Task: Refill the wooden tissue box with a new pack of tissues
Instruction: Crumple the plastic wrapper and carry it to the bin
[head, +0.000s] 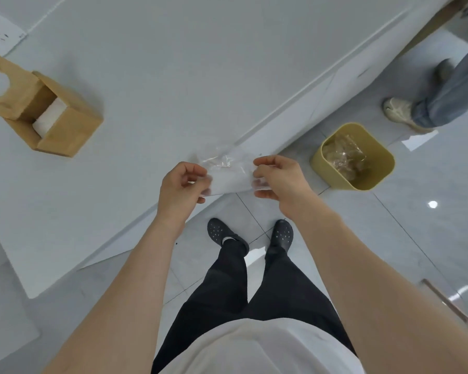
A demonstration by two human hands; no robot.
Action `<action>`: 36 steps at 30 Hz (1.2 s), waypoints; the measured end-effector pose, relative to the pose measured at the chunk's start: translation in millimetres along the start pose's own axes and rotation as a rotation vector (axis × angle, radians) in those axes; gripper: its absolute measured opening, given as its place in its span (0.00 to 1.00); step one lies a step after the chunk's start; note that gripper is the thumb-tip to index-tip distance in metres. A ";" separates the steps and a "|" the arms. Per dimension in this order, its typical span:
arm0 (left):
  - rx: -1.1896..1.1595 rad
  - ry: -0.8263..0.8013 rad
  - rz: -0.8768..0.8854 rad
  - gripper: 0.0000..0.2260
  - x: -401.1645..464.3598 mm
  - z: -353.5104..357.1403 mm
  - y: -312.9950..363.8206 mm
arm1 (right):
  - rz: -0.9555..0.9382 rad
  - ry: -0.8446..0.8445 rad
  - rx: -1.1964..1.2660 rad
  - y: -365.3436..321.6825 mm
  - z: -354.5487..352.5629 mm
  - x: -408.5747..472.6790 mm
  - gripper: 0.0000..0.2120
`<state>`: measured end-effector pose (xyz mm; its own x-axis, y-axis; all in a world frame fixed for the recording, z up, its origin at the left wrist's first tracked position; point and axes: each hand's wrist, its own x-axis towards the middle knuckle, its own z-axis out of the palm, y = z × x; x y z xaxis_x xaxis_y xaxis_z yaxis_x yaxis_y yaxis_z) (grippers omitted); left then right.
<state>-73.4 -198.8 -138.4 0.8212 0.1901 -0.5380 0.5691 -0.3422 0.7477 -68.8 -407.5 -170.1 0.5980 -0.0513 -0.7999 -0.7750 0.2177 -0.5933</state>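
Observation:
The wooden tissue box sits on the white table at the left, open on one side, with white tissues showing inside. Its wooden lid with a round hole leans against the box's far side. Over the table's near edge, my left hand and my right hand both pinch a clear plastic wrapper, one hand at each end. The wrapper looks crumpled and see-through; I cannot tell whether anything is inside it.
A yellow waste bin holding crumpled clear plastic stands on the tiled floor to the right of my hands. Another person's legs and shoes are beyond it. A white paper lies at the table's far left.

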 end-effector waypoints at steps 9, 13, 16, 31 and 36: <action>0.066 -0.191 0.023 0.06 9.6 114.7 17.8 | 0.024 0.191 0.160 23.5 -105.1 5.9 0.09; 0.117 -0.299 0.057 0.06 17.3 171.4 26.6 | 0.028 0.289 0.233 32.5 -153.8 9.9 0.09; 0.156 -0.369 0.075 0.05 22.5 214.0 30.1 | 0.031 0.365 0.272 39.6 -187.8 12.1 0.09; 0.366 -0.516 0.164 0.10 73.4 378.0 -2.4 | 0.043 0.634 0.398 83.2 -293.7 74.9 0.09; 0.466 -0.484 0.163 0.09 109.5 422.0 -39.1 | 0.114 0.681 0.413 109.2 -310.0 128.0 0.09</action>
<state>-23.5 -552.9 -390.9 0.7218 -0.2924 -0.6274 0.2738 -0.7119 0.6467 -140.4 -692.4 -365.4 0.1599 -0.5614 -0.8119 -0.6059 0.5935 -0.5297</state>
